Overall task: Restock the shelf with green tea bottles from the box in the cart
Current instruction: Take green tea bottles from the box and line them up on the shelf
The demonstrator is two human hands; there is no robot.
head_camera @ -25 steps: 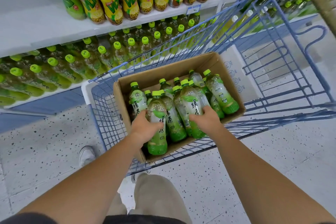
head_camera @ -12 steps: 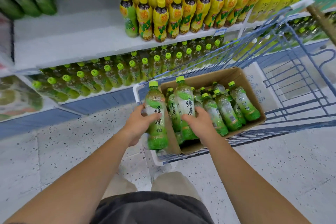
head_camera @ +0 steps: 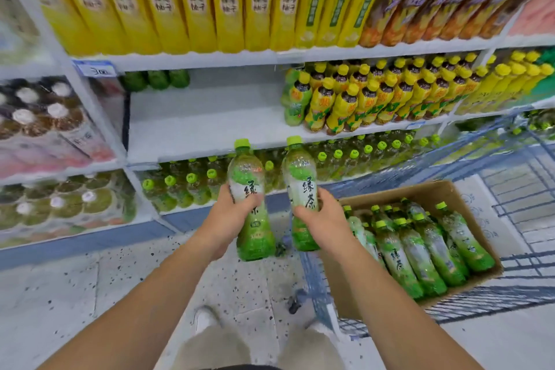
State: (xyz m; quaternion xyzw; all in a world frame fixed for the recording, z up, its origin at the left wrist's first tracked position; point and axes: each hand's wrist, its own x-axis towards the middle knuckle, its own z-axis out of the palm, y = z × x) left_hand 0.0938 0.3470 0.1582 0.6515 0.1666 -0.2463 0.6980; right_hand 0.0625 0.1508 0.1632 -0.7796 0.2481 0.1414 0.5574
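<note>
My left hand (head_camera: pixel 232 213) grips an upright green tea bottle (head_camera: pixel 249 177) around its middle. My right hand (head_camera: pixel 321 215) grips a second green tea bottle (head_camera: pixel 300 177) the same way. Both bottles are raised in front of the shelves, left of the cardboard box (head_camera: pixel 399 194). Several more green tea bottles (head_camera: pixel 420 252) lie in the box, which sits in the blue wire cart (head_camera: pixel 510 180). The middle shelf (head_camera: pixel 204 126) has a wide bare stretch, with three green bottles (head_camera: pixel 156 79) at its back. The lowest shelf holds rows of green-capped bottles (head_camera: pixel 192 186).
Yellow bottles (head_camera: pixel 375 99) fill the right part of the middle shelf, and tall yellow bottles (head_camera: pixel 192 0) line the top shelf. Shrink-wrapped packs (head_camera: pixel 45 117) fill the left bay. Speckled floor lies below, with my shoe (head_camera: pixel 205 318) beside a cart wheel (head_camera: pixel 295 299).
Both hands have lifted their bottles out of the box and up to the left, toward the shelves. The view has tilted upward, showing the top shelf.
</note>
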